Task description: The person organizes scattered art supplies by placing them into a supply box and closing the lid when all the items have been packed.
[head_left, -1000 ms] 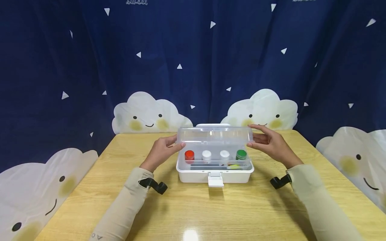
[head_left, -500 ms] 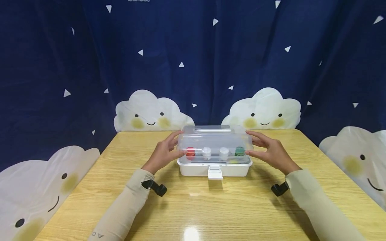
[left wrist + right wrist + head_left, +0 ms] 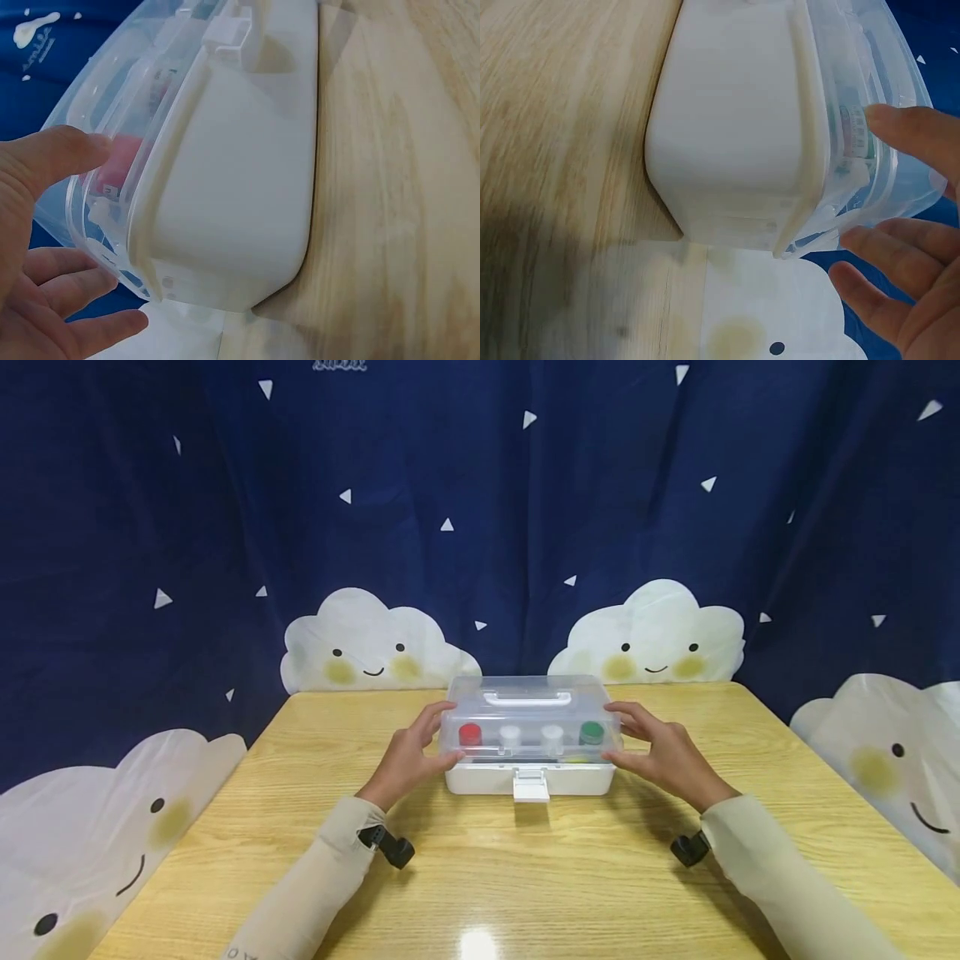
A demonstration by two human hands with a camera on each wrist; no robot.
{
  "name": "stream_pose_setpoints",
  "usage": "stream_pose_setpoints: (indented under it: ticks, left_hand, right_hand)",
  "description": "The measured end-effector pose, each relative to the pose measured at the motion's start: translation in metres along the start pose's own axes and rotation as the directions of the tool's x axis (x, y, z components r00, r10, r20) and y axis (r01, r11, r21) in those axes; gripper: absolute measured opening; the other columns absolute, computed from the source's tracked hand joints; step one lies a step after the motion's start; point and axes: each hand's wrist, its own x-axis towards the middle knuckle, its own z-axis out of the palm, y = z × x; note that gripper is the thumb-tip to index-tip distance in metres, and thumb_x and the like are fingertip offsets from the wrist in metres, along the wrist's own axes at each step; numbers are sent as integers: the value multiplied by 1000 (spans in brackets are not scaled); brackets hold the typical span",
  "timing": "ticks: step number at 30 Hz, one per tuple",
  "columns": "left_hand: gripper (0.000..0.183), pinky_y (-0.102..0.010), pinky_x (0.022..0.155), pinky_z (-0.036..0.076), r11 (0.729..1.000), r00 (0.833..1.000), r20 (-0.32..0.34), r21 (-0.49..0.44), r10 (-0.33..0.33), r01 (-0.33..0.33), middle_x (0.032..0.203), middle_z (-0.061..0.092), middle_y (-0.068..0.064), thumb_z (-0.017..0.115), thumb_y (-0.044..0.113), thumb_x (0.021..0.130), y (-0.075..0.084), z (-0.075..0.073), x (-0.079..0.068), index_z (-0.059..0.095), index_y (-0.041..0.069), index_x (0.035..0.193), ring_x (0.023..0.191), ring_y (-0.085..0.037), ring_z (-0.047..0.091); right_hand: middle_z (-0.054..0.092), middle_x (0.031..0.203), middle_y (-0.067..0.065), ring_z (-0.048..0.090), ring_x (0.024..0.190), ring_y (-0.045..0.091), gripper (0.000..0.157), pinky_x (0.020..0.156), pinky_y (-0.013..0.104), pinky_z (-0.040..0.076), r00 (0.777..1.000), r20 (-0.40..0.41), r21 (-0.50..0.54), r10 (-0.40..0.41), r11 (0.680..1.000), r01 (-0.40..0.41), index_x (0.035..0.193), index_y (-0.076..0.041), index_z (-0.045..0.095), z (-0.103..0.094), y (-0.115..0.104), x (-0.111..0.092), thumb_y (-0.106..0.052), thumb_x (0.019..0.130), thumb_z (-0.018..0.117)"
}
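Observation:
A white storage box (image 3: 487,779) with a clear lid (image 3: 525,714) stands on the table. The lid lies low over the base, and a white handle (image 3: 527,699) is on its top. Inside show a red-capped jar (image 3: 470,734), two white-capped jars and a green-capped jar (image 3: 592,732). My left hand (image 3: 411,758) holds the lid's left end, thumb (image 3: 82,150) at the front and fingers behind. At the right end, my right hand (image 3: 663,756) holds it the same way, its thumb (image 3: 907,127) on the clear plastic. The front latch (image 3: 531,787) hangs folded out.
The wooden table (image 3: 480,868) extends around the box. Behind it hangs a dark blue curtain (image 3: 405,460) with white clouds and small triangles. Black wrist mounts (image 3: 393,847) sit on both cuffs.
The lid, raised above the base a second ago, has swung down and forward over the jars. Both hands have come down with it.

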Motion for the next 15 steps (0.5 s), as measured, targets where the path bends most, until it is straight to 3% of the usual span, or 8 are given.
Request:
stream_pose_setpoints:
  ticks: [15]
  left_hand:
    - [72, -45, 100, 43, 998, 999, 11, 49, -47, 47, 140, 52, -11, 80, 22, 79, 0, 4, -5, 40, 33, 139, 126, -30, 50]
  right_hand:
    - [61, 124, 20, 66, 104, 30, 62, 86, 48, 53, 999, 9, -9, -38, 999, 38, 133, -21, 51, 0, 0, -4, -25, 78, 81]
